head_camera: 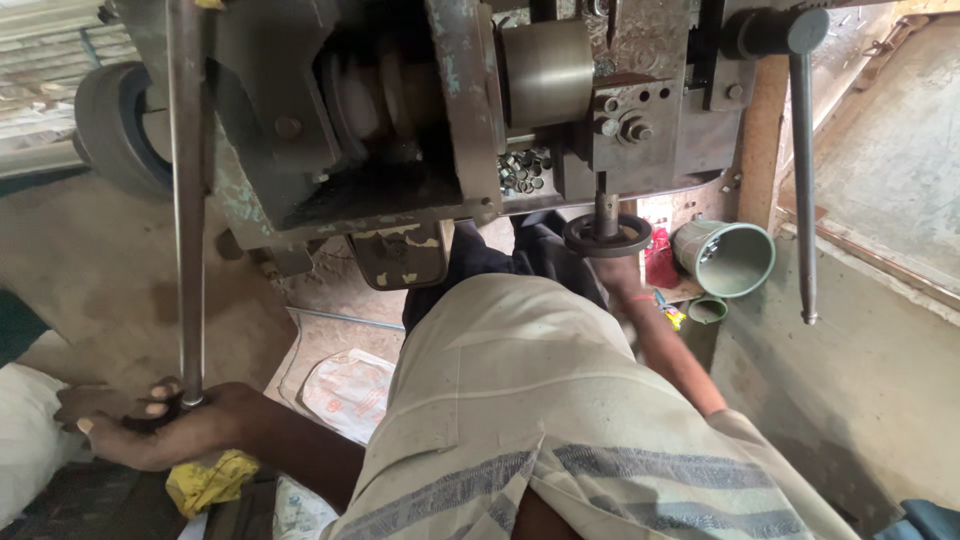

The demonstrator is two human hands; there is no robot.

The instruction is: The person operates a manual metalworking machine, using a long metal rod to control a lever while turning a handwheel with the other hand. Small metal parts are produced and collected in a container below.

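Left hand [150, 425] gripping lever [187, 200], right hand [622, 275] under handwheel [606, 236]

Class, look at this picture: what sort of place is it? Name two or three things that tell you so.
Probably a small metalworking workshop. A heavy, worn steel machine fills the view, a heap of small metal parts lies inside it, and the left hand grips a long lever.
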